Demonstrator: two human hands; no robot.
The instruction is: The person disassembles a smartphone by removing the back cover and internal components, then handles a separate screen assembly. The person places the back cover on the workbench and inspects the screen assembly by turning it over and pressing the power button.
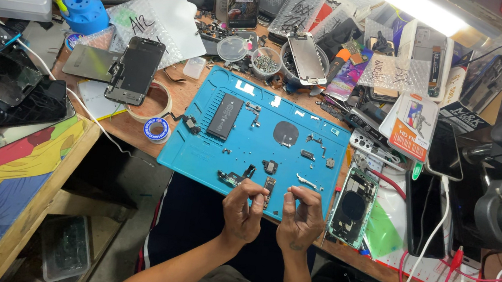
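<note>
Tiny part, too small to make out, sits pinched between your fingertips at the near edge of the blue work mat (pixel 305 112). Your left hand (pixel 243 213) and right hand (pixel 301 220) both curl tight, thumbs against forefingers. Just right lies an opened phone body (pixel 352 208). Farther up the mat rests a black battery (pixel 225 116), and beyond it a detached phone screen (pixel 136 70).
</note>
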